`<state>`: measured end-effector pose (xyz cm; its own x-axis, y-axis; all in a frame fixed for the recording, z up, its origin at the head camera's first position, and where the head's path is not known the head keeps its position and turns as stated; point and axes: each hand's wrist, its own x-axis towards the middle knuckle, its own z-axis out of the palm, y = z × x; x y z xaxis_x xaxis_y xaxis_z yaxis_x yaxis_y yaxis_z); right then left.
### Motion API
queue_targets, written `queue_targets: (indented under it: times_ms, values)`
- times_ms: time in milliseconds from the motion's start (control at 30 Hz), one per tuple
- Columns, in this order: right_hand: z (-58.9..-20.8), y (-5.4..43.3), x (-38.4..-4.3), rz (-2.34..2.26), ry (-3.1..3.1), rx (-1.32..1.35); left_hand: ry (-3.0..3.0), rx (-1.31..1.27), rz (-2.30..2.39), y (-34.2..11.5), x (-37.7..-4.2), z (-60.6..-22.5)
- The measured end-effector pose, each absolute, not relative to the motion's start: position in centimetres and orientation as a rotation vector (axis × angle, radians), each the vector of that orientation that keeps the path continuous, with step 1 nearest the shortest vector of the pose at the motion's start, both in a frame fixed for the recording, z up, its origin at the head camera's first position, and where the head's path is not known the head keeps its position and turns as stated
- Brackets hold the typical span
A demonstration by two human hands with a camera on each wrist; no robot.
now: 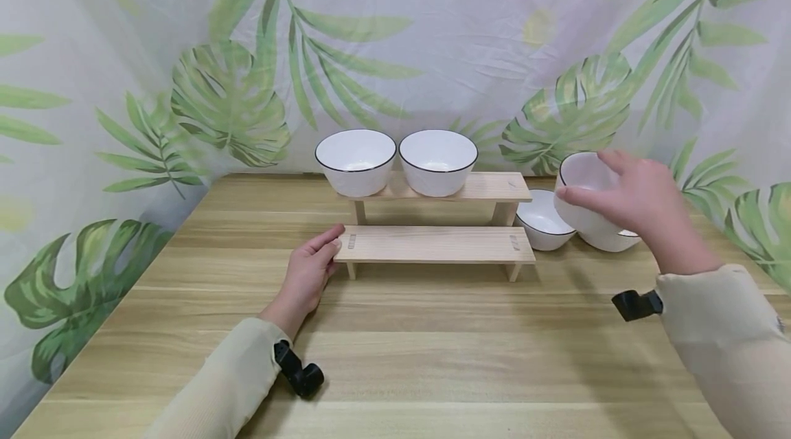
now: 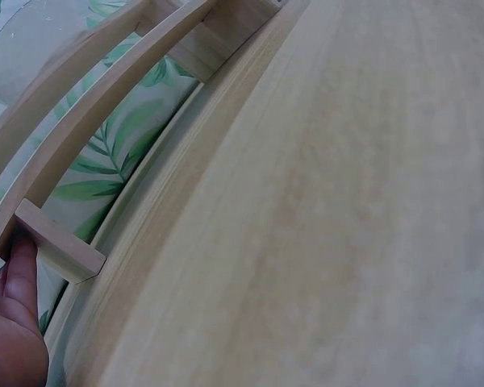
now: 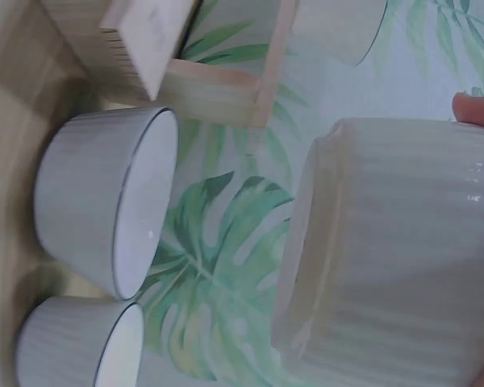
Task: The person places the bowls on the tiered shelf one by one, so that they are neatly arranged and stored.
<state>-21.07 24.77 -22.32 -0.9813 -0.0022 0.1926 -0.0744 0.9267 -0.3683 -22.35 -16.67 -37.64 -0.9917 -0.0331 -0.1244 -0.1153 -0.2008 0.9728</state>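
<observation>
My right hand (image 1: 643, 195) grips a white bowl (image 1: 583, 209) with a dark rim, tilted and held in the air above two more bowls. In the right wrist view the held bowl (image 3: 403, 242) fills the right side, with its foot ring visible. My left hand (image 1: 309, 271) holds the left end of a two-step wooden stand (image 1: 432, 244); in the left wrist view its fingers (image 2: 20, 282) reach beneath the board beside a leg. On the upper step, a left bowl (image 1: 355, 174) and a right bowl (image 1: 439, 174) stand upright side by side.
Right of the stand, one white bowl (image 1: 544, 222) stands upright on the wooden table (image 1: 395, 363). Another bowl (image 1: 608, 241) next to it is partly hidden by the held one. A leaf-patterned cloth (image 1: 469, 47) hangs behind the table.
</observation>
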Motion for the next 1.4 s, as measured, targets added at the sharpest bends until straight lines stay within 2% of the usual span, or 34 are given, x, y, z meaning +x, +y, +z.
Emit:
queue_targets:
  times_ms: [667,1000,1400]
  values:
    - [-20.8,21.9,-23.5,0.725,-2.883,0.241,1.950,-0.185,2.393,-16.7,-22.4,-37.7]
    - [-21.6,21.0,-25.3,0.759,-2.863,0.386,1.933,-0.181,2.416,-16.6,-22.4,-37.9]
    - [-22.0,19.9,-27.7,0.728,-2.871,0.430,1.937,-0.166,2.429,-16.6,-22.5,-38.1]
